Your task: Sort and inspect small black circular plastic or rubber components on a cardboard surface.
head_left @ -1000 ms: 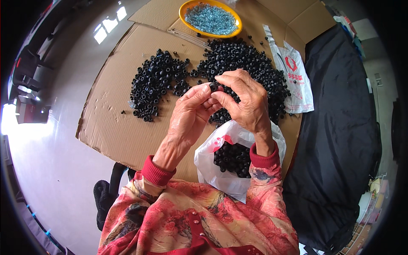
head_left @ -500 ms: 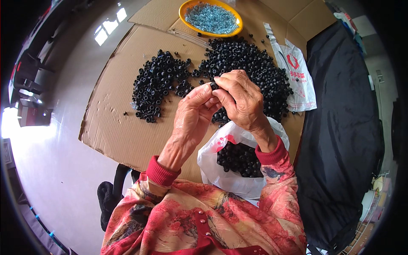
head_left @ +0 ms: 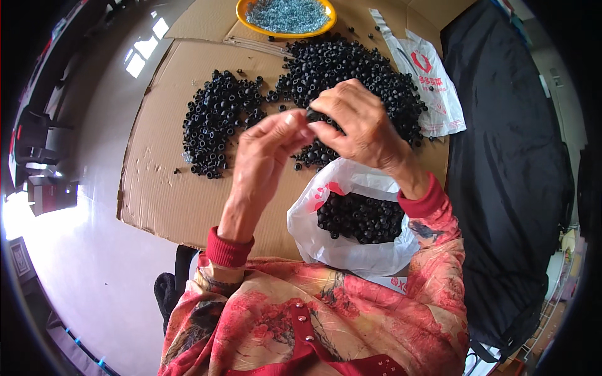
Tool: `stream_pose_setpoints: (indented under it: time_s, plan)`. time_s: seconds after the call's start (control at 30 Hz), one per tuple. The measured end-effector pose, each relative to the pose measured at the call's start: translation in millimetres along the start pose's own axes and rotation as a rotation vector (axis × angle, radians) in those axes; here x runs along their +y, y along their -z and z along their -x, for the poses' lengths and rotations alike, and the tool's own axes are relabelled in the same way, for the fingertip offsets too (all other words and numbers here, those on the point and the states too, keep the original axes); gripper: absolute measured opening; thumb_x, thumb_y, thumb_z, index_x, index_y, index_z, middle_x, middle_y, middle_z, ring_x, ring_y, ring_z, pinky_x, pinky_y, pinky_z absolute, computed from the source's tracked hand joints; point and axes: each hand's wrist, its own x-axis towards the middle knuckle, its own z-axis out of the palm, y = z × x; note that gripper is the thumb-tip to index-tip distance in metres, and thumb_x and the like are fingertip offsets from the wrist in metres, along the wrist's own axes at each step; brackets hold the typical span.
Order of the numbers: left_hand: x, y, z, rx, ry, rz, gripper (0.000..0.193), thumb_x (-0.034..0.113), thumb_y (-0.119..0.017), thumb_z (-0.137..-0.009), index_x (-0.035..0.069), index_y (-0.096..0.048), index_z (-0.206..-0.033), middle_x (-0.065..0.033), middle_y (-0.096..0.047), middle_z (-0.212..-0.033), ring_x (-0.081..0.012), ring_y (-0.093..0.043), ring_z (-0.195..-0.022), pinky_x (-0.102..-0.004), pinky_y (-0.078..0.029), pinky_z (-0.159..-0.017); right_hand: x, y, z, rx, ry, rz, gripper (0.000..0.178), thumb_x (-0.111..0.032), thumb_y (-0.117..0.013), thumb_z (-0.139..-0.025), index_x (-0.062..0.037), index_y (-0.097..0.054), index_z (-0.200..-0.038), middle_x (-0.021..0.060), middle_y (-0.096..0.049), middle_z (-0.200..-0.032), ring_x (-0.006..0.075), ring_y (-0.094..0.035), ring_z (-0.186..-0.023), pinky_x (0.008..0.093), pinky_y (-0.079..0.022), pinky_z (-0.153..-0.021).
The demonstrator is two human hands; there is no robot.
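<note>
Pinching one small black plastic ring [head_left: 311,115] between my left hand [head_left: 269,147] and right hand [head_left: 359,122], I keep it over the open white plastic bag [head_left: 326,241] so it can drop in.

Open white plastic bag with red print [head_left: 351,247] holding black rings at cardboard's near edge, flat white printed bag [head_left: 433,81] lying at cardboard's far right

Red floral jacket with metal studs and plain red knit cuffs [head_left: 229,249].

Cardboard sheet [head_left: 169,200]: layout.
Two ring piles [head_left: 216,122] [head_left: 351,69] on it, bowl [head_left: 287,14] behind, open bag [head_left: 351,219] nearest the person.
</note>
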Motion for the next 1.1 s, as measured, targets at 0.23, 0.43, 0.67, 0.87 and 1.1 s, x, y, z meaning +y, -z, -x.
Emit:
stream_pose_setpoints:
  time_s: [0.23, 0.43, 0.67, 0.87, 1.1]
  plan:
    - [22, 32, -8, 0.184, -0.123, -0.068, 0.024, 0.019, -0.059, -0.088, 0.0, -0.06, -0.101, -0.0061, -0.063, -0.087, -0.0118, -0.059, -0.076, -0.0261, -0.049, -0.075, -26, 50, 38, -0.69, -0.187, -0.148, 0.02, -0.014, -0.07, -0.065, -0.0037, -0.058, -0.077, 0.0067, -0.054, -0.072, 0.0229, -0.053, -0.07, 0.0343, -0.04, -0.066]
    - [17, 38, -9, 0.184, -0.124, -0.083, 0.021, 0.018, -0.06, -0.087, 0.001, -0.06, -0.099, -0.0059, -0.063, -0.087, -0.0113, -0.059, -0.075, -0.0264, -0.049, -0.072, -19, 45, 41, -0.676, -0.273, -0.16, 0.01, -0.013, -0.062, -0.073, -0.0036, -0.058, -0.073, 0.0085, -0.057, -0.071, 0.0235, -0.056, -0.072, 0.0347, -0.041, -0.069]
    - [15, 42, -11, 0.241, -0.124, -0.119, 0.02, 0.017, -0.062, -0.085, 0.001, -0.061, -0.098, -0.0056, -0.063, -0.085, -0.0103, -0.058, -0.074, -0.0252, -0.048, -0.071, 26, -61, 37, -0.436, -0.152, 0.008, 0.009, -0.005, -0.064, -0.067, -0.0042, -0.059, -0.075, 0.0077, -0.055, -0.074, 0.0251, -0.054, -0.076, 0.0353, -0.043, -0.07]
    - [16, 55, -11, 0.277, -0.108, -0.077, 0.02, 0.017, -0.062, -0.085, 0.001, -0.061, -0.098, -0.0057, -0.063, -0.085, -0.0101, -0.058, -0.072, -0.0249, -0.048, -0.069, 33, -105, 41, -0.525, -0.031, 0.164, 0.011, -0.009, -0.065, -0.066, -0.0074, -0.055, -0.068, 0.0044, -0.049, -0.071, 0.022, -0.048, -0.081, 0.0354, -0.039, -0.072]
    - [9, 46, -13, 0.241, -0.046, -0.152, 0.02, 0.017, -0.057, -0.089, 0.001, -0.059, -0.1, -0.0049, -0.062, -0.088, -0.0109, -0.058, -0.077, -0.0262, -0.049, -0.073, 29, -62, 15, -0.27, -0.246, -0.202, 0.023, -0.004, -0.072, -0.061, -0.003, -0.061, -0.081, 0.0062, -0.06, -0.08, 0.0249, -0.055, -0.077, 0.0343, -0.044, -0.072]
